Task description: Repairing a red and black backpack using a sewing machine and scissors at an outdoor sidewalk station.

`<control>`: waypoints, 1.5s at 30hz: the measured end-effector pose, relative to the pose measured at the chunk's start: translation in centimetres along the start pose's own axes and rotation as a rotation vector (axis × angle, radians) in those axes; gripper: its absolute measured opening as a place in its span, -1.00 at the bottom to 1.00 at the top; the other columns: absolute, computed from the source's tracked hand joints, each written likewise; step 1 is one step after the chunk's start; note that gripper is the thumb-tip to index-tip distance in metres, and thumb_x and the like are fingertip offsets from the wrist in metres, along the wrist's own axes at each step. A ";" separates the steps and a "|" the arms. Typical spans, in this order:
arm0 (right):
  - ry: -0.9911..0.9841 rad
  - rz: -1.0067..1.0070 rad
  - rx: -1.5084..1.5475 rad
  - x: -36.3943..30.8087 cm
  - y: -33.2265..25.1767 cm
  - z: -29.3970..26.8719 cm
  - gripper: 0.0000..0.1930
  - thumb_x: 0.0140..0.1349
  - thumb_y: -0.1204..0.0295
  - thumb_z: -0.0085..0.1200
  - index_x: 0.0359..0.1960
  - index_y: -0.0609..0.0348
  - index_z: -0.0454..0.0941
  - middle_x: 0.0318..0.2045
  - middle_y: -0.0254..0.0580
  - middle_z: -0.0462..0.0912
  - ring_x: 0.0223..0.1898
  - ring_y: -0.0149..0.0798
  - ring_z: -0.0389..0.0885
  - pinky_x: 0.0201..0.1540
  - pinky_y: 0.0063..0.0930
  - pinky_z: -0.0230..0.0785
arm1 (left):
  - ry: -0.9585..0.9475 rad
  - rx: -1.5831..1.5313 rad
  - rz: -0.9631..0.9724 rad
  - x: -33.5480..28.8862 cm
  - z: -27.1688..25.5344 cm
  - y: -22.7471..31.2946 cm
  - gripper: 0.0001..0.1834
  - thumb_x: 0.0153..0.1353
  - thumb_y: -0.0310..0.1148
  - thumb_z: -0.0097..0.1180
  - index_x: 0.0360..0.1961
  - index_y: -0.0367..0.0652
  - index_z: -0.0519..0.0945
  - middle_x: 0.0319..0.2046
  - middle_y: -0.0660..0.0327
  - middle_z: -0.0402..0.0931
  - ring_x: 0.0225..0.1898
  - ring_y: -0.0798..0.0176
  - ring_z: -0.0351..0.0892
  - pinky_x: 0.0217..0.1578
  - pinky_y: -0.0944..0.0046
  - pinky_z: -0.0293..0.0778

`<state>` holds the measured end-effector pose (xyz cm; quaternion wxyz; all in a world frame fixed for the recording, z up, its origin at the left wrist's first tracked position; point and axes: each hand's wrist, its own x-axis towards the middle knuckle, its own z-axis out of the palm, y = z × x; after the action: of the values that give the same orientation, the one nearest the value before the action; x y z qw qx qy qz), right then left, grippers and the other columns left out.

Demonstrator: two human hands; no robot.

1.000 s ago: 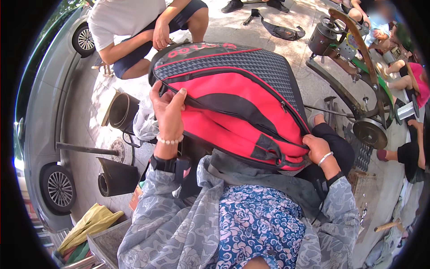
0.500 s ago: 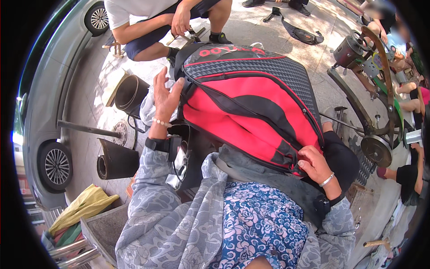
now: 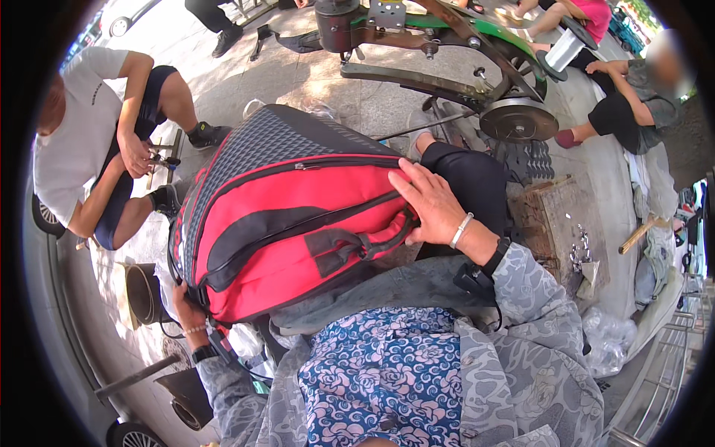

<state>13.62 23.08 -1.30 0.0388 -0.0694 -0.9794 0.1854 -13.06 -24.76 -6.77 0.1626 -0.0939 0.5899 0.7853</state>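
Sunlit paving (image 3: 320, 82) stretches around the person, with a green and rust-coloured machine (image 3: 447, 52) and its heavy round wheel (image 3: 519, 119) standing on the ground ahead. On the person's lap lies a red and black backpack (image 3: 290, 216), tilted, its grey mesh top panel pointing away and its red front facing up. The right hand (image 3: 428, 205) rests flat on the backpack's right side, fingers spread and curled lightly over the edge just above a black carry handle (image 3: 372, 242); a pale bracelet and a dark watch sit on that wrist. The left hand (image 3: 186, 307) is under the backpack's lower left corner, mostly hidden by it, so whether it grips the fabric cannot be told; a bead bracelet shows at the wrist. To the left, another person in a white shirt (image 3: 71, 149) crouches, both hands on a small tool. A dark bucket (image 3: 145, 292) stands near the left hand.
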 end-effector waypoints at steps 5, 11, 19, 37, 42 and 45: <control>-0.099 -0.213 0.108 3.8 1.4 4.0 -0.09 -0.27 0.62 0.16 0.25 -0.17 0.12 0.26 0.02 0.05 0.11 0.12 0.28 -0.10 -0.19 0.40 | -0.105 -0.151 -0.094 -3.0 1.0 0.7 -0.56 0.19 -0.19 -0.04 0.05 -0.18 0.36 -0.01 0.16 0.44 0.01 0.15 0.42 0.06 0.14 0.31; 0.138 -0.316 0.234 8.7 3.0 5.4 -0.72 -0.14 0.60 0.02 -0.35 -0.06 0.51 -0.38 -0.25 0.50 -0.27 -0.05 0.48 -0.22 -0.24 0.36 | -0.180 -0.155 -0.231 -2.3 -4.5 -2.3 -0.63 0.19 -0.28 0.02 0.00 -0.21 0.43 -0.01 0.12 0.47 0.02 0.16 0.44 0.08 0.13 0.31; 0.521 -0.461 0.220 14.0 0.6 -1.7 -0.78 -0.08 0.61 -0.01 -0.34 0.09 0.52 -0.36 -0.26 0.50 -0.24 -0.13 0.50 -0.21 -0.41 0.38 | -0.063 -0.276 -0.382 -7.0 -2.8 -7.3 -0.59 0.13 -0.33 0.08 0.00 -0.24 0.43 0.02 0.13 0.44 0.06 0.11 0.40 0.14 0.08 0.26; 0.052 0.111 -0.160 11.7 11.4 -0.7 -0.55 -0.09 0.60 0.02 -0.05 0.08 0.37 0.00 -0.06 0.41 -0.09 0.07 0.47 -0.08 -0.22 0.36 | -0.008 0.441 0.082 -6.6 14.7 0.2 -0.68 0.16 -0.44 0.06 -0.05 -0.28 0.42 -0.25 0.26 0.50 -0.29 0.40 0.48 -0.31 0.42 0.41; 0.147 -0.188 -0.228 11.3 6.6 -2.7 -0.26 -0.19 0.70 0.01 0.18 0.03 0.21 0.15 -0.04 0.30 0.10 0.00 0.35 0.09 -0.19 0.26 | -0.091 0.583 0.267 -5.2 15.2 1.4 -0.71 0.12 -0.47 0.10 -0.14 -0.36 0.45 -0.33 0.27 0.50 -0.35 0.48 0.39 -0.29 0.44 0.36; 0.231 -0.305 -0.243 12.1 3.3 -3.4 -0.32 -0.20 0.68 0.02 0.11 0.03 0.29 0.05 -0.12 0.38 0.06 -0.04 0.37 0.13 -0.12 0.18 | -0.093 0.568 0.208 -5.8 15.1 2.0 -0.72 0.11 -0.49 0.09 -0.14 -0.36 0.46 -0.34 0.27 0.50 -0.37 0.49 0.40 -0.33 0.47 0.36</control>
<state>2.44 29.14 1.28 0.1695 0.0547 -0.9828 0.0488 -7.69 -11.70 1.32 0.1280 0.0521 0.7843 0.6048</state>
